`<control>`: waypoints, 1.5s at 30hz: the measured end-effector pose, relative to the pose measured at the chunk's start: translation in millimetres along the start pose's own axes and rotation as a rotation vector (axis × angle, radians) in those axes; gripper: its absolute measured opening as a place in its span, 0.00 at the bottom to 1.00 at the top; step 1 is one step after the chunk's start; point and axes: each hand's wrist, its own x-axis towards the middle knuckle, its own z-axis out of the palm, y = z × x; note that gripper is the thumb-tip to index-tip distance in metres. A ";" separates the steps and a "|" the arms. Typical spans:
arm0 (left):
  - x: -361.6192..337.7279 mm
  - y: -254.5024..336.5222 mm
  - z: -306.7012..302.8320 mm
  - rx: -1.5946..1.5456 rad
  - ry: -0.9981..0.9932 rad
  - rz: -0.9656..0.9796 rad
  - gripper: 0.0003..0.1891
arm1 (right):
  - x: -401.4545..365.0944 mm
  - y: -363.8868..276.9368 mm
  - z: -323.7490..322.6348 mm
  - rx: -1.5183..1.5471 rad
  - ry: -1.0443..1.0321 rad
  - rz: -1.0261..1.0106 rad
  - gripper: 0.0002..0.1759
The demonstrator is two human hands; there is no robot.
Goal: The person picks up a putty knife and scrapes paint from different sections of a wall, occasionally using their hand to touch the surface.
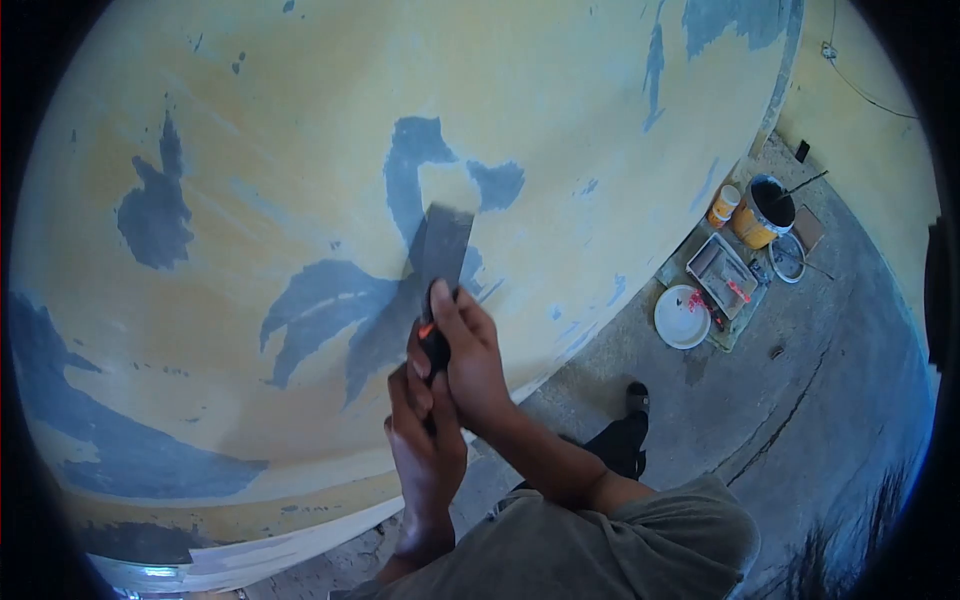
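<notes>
A scraper [447,245] with a wide grey blade and a black and orange handle lies against the yellow wall [560,130], its blade edge at a pale spot between grey patches. My right hand [470,350] grips it where blade and handle meet, the thumb stretched along the blade. Lower on the handle, my left hand [425,430] has its fingers wrapped round the black grip. Grey patches [155,210] with ragged edges mark the wall on both sides of the tool.
On the concrete floor [740,400] at the right stand a bucket [752,230] of dark material, a small orange and white tub [724,205], a paint tray [722,270] and a round white lid [682,318]. My shoe [638,400] is below them.
</notes>
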 end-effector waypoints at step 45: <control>19.8 -177.4 -94.4 -0.276 0.500 0.231 0.06 | 19.7 -19.1 -26.1 -1.562 0.178 -0.852 0.30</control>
